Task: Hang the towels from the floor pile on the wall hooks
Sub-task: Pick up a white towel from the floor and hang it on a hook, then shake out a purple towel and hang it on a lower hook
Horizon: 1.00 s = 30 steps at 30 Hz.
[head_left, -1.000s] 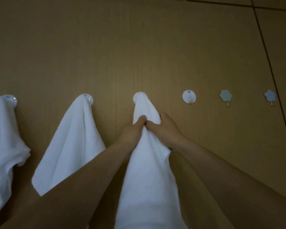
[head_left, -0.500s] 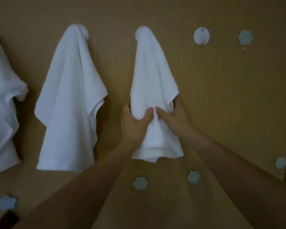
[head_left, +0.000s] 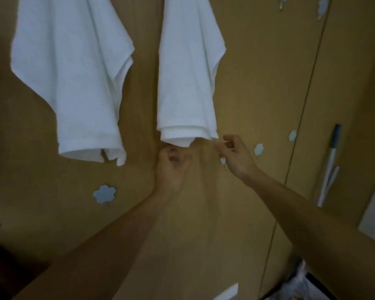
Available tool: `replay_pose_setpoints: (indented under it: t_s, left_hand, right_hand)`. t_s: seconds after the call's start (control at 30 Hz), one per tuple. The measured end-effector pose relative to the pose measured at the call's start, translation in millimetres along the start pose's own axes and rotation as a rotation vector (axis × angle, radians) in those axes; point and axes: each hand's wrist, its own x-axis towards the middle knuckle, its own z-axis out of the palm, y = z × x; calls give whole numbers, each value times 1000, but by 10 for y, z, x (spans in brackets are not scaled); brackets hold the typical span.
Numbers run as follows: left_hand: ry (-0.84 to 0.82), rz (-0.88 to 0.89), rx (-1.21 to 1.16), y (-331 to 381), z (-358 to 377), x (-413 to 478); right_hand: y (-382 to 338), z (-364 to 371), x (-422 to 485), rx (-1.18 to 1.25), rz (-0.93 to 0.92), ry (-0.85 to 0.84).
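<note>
The soft, light towel, hung on the wall, is best taken at its lower hem, under which the left hand is held loosely curled and empty; whether its corner is pinched by the right hand cannot be told.

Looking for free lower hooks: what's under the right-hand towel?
Under the hem of the right-hand towel: the left hand, and the right hand at its corner. A hook shows partly behind the right hand. What lies behind the towel is covered.
</note>
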Motion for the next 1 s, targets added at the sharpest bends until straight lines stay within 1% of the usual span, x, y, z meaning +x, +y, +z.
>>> replay_pose_setpoints:
  t_s: [0.07, 0.1, 0.23, 0.33, 0.5, 0.63, 0.73, 0.87, 1.0]
  left_hand:
    - [-186, -171, 74, -326, -43, -208]
    - [-280, -216, 145, -478, -84, -334]
    - [-675, -238, 396, -789, -240, -899]
    - [-901, -193, 486, -746, -234, -1342]
    - [-1188, -85, 471, -528, -96, -2293]
    - [-1408, 47, 524, -396, 28, -3113]
    - [-1568, 103, 571, -349, 101, -3798]
    - [-1730, 167, 649, -211, 91, -4956]
    - [-1901, 171, 714, -212, -111, -6200]
  right_hand:
    - [135, -3, -353, -89, 87, 61]
    - [199, 0, -551, -135, 130, 78]
    - [390, -64, -1447, -272, 303, 93]
    - [476, -190, -2161, -387, 405, 109]
    - [590, -503, -3373, -550, 624, 38]
    - [571, -868, -4399, -637, 764, 122]
    - [536, -1171, -5249, -683, 918, 164]
    - [525, -1493, -6538, -653, 1139, 240]
    - [650, -1701, -7826, -572, 1345, 238]
